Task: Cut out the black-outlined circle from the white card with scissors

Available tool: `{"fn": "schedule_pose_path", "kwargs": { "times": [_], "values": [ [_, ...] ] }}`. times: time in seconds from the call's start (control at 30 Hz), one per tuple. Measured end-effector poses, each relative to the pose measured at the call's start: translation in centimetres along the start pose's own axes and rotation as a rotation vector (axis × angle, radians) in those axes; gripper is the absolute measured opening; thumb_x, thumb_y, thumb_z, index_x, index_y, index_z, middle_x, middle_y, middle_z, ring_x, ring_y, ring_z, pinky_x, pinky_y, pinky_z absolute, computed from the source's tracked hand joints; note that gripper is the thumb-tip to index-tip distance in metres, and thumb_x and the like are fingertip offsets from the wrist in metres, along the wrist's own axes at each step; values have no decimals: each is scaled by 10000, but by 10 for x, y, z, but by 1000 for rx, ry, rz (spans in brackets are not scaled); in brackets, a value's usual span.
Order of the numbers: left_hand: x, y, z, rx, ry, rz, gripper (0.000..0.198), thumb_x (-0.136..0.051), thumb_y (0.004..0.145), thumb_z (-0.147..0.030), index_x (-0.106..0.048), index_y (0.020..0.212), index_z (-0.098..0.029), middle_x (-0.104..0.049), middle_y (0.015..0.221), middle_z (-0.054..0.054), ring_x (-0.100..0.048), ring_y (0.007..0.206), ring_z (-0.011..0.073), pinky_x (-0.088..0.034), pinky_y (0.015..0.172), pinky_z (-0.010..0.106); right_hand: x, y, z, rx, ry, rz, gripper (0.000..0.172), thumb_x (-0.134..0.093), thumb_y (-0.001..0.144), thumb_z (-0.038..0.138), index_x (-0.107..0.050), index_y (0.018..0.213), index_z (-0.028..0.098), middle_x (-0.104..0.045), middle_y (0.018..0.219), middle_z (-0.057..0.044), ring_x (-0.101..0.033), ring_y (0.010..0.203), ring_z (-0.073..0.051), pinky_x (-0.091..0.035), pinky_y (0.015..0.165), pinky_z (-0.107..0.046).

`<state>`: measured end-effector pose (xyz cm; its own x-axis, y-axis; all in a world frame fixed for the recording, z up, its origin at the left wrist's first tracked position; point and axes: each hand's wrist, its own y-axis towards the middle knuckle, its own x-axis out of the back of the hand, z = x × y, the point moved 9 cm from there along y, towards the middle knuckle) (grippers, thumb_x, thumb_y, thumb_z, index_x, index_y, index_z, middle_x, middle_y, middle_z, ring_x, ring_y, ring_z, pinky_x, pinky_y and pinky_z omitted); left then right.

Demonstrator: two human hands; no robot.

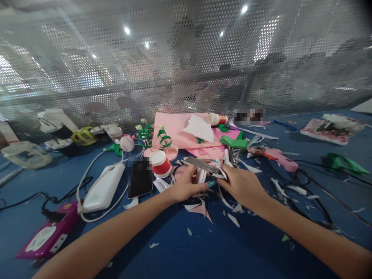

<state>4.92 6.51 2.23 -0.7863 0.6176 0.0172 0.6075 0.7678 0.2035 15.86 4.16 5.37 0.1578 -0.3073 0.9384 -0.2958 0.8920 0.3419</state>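
Observation:
My left hand (190, 185) and my right hand (244, 188) meet over a pile of paper scraps in the middle of the table. Between them is a bunch of white paper scraps (201, 175), with the fingers of both hands curled about it. A flat grey strip (200, 164) lies across the top of the bunch, touching the fingers; its kind I cannot make out. Left of my left hand stands a red and white paper cup (161, 164), upside down. Pink paper (171, 130) and a white paper piece (199, 128) lie behind the hands.
Left are a black phone (140, 178), a white power bank (104, 188) with its cable and a purple power strip (50, 232). A pink glue gun (280, 159) with a black cord lies right. Stacked cups (217, 119) and a perforated metal screen (186, 77) are behind.

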Motion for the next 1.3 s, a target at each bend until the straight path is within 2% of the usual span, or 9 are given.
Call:
{"fn": "schedule_pose_path", "kwargs": {
  "times": [0.1, 0.17, 0.27, 0.37, 0.5, 0.67, 0.77, 0.97, 1.3],
  "values": [
    [4, 0, -2, 30, -43, -40, 625, -666, 718, -308, -390, 1278, -281, -574, 950, 33, -562, 749, 143, -479, 684, 295, -2, -1, 3, 25, -4, 8, 188, -468, 826, 306, -561, 922, 174, -682, 676, -49, -631, 585, -217, -229, 469, -266],
    [4, 1, -3, 31, -57, -44, 637, -663, 719, -323, -381, 1290, -291, -578, 945, 31, -555, 713, 132, -475, 628, 271, -3, -2, 3, 26, -6, 7, 179, -475, 821, 302, -559, 918, 178, -686, 698, -53, -631, 591, -217, -222, 469, -264],
    [2, 2, -2, 10, -31, -25, 700, -695, 682, -337, -376, 1303, -283, -572, 1008, 56, -570, 801, 168, -486, 653, 286, -2, -2, 1, -1, -5, -1, 179, -456, 836, 308, -555, 903, 175, -680, 683, -53, -628, 582, -217, -216, 464, -264],
    [2, 2, -3, -32, 59, -31, 728, -710, 665, -326, -371, 1308, -286, -516, 1161, 83, -550, 972, 218, -491, 771, 337, 0, -1, -3, -34, -1, -8, 189, -447, 846, 318, -551, 888, 166, -659, 625, -48, -619, 559, -215, -218, 461, -262],
    [3, 1, -8, -84, 298, -73, 803, -738, 621, -315, -341, 1318, -285, -428, 1259, 96, -477, 1107, 268, -476, 850, 393, 1, 1, -10, -82, 11, -21, 200, -444, 851, 342, -547, 858, 171, -635, 592, -38, -605, 549, -206, -225, 454, -255],
    [13, -5, -28, -169, 717, -289, 815, -732, 611, -273, -322, 1315, -258, -404, 1187, 91, -444, 1107, 265, -426, 912, 435, 3, 3, -26, -174, 23, -53, 277, -393, 877, 408, -524, 779, 185, -587, 534, -19, -564, 493, -182, -220, 431, -245],
    [14, -7, -34, -187, 835, -344, 829, -734, 602, -276, -309, 1313, -243, -423, 1179, 92, -445, 1092, 259, -408, 919, 435, 3, 3, -31, -195, 24, -62, 295, -398, 870, 437, -501, 744, 191, -589, 538, -23, -574, 510, -190, -213, 435, -244],
    [15, -8, -30, -147, 905, -369, 883, -757, 554, -353, -308, 1304, -233, -444, 1187, 101, -456, 1090, 282, -396, 909, 452, 2, 2, -28, -172, 47, -62, 249, -419, 858, 410, -501, 760, 196, -600, 555, -24, -603, 549, -210, -217, 450, -242],
    [15, -6, -28, -160, 871, -356, 840, -734, 557, -314, -320, 1279, -197, -449, 1202, 125, -444, 1103, 305, -374, 927, 488, 6, 4, -26, -143, 76, -64, 266, -396, 863, 408, -522, 761, 196, -608, 559, -39, -590, 537, -204, -226, 447, -245]
  ]
}}
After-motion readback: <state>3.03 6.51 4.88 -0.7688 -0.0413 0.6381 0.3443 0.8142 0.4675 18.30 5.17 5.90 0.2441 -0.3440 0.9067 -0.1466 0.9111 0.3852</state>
